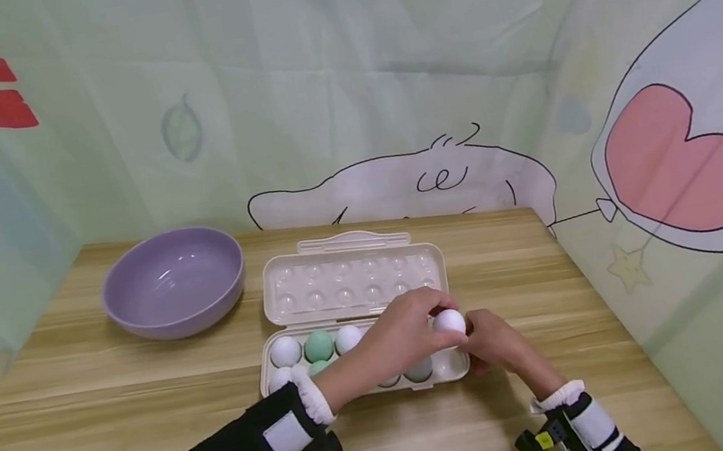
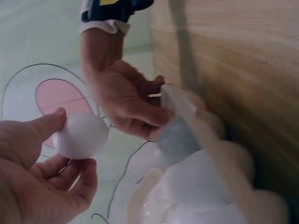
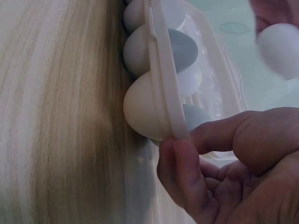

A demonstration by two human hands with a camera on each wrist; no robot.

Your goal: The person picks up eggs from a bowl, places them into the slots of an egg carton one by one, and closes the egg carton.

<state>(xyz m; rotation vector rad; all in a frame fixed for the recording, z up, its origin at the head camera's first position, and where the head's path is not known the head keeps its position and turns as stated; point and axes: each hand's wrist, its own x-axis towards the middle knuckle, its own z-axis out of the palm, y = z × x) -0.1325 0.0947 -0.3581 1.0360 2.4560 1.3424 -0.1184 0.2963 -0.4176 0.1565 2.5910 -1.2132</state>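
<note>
A white egg [image 1: 449, 323] is pinched between the thumb and fingertips of my left hand [image 1: 400, 335], raised over the right end of an egg carton [image 1: 452, 365]. In the left wrist view the same egg [image 2: 84, 136] shows apart from the carton. My right hand [image 1: 495, 341] grips the carton's right end; in the right wrist view its thumb and fingers pinch the rim [image 3: 174, 100]. White eggs [image 1: 285, 351], green eggs [image 1: 319, 346] and a grey-green egg [image 1: 419, 370] sit in the cups. My left hand and forearm hide the middle cups.
The carton's clear-dimpled lid [image 1: 342, 284] lies folded back behind the cups. A purple bowl [image 1: 173, 325] stands at the back left of the wooden table [image 1: 152, 420]. Printed cloth [image 1: 327, 90] hangs along the back and sides.
</note>
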